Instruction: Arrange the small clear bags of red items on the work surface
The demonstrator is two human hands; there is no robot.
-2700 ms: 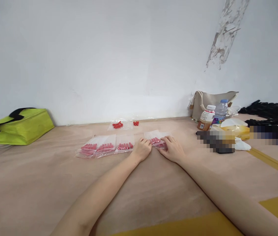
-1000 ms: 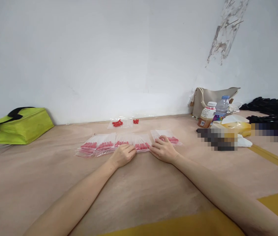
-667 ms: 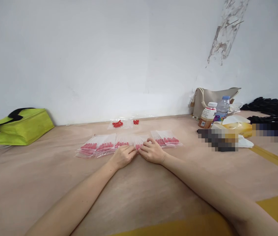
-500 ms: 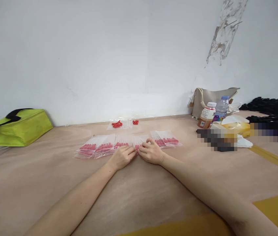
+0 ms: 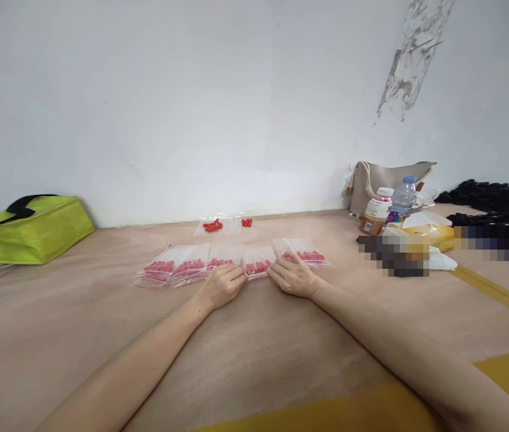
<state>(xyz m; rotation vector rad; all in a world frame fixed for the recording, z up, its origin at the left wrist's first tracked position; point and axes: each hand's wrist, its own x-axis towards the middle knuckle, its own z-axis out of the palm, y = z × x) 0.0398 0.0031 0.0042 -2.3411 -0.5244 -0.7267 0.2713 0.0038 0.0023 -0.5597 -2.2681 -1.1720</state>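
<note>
A row of clear zip bags (image 5: 177, 269) filled with small red pieces lies across the brown table (image 5: 245, 348). My left hand (image 5: 222, 284) rests with curled fingers on the near edge of a middle bag (image 5: 258, 264). My right hand (image 5: 293, 275) lies flat with fingertips on the near edge of the rightmost bags (image 5: 303, 250). Neither hand lifts a bag. Further back, near the wall, loose red pieces (image 5: 214, 225) lie on more clear bags.
A lime green bag (image 5: 33, 231) sits at the far left. At the right stand a beige tote (image 5: 387, 180), a tea bottle (image 5: 375, 212), a water bottle (image 5: 404, 193), a yellow packet (image 5: 432, 233) and black items (image 5: 493, 201). Yellow tape strips (image 5: 497, 294) cross the table.
A bag from the right stack now lies in the row beside the others. My right hand slid left to meet the left hand, then moved back right to the rightmost bags.
</note>
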